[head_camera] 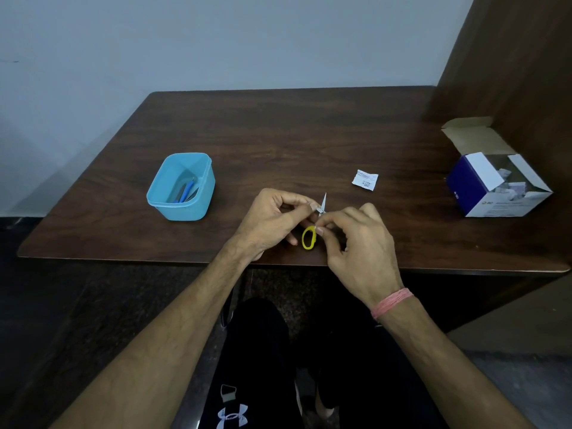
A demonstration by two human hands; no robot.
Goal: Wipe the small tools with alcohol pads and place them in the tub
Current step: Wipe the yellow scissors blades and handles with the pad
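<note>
- Small scissors [315, 226] with yellow handle loops held above the near edge of the table [278, 134], about the middle of that edge, blade tip pointing away toward the far edge.
- Left hand [272, 221] curled, fingertips pinched together near the blades; something pale seen between them, probably the alcohol pad, too small to tell for sure.
- Right hand [359, 243] curled too, thumb and forefinger clamped on the handle just under the pivot, wrist bent down, pink thread band on it.
- Both forearms reaching in from the near edge, hands almost touching.
- Blue tub [182, 187] toward the left edge, well apart from the hands, with some blue tools already lying inside.
- Torn white wrapper [365, 180] lying right of centre; open box of pads [498, 184] near the right edge.
- Risk, as a judgement: fingertips sliding onto the sharp edge while wiping, because of the pinch so close to the blades.
- Also possible: scissors slipping out and falling off the near edge, because of the light two-finger hold over it.
</note>
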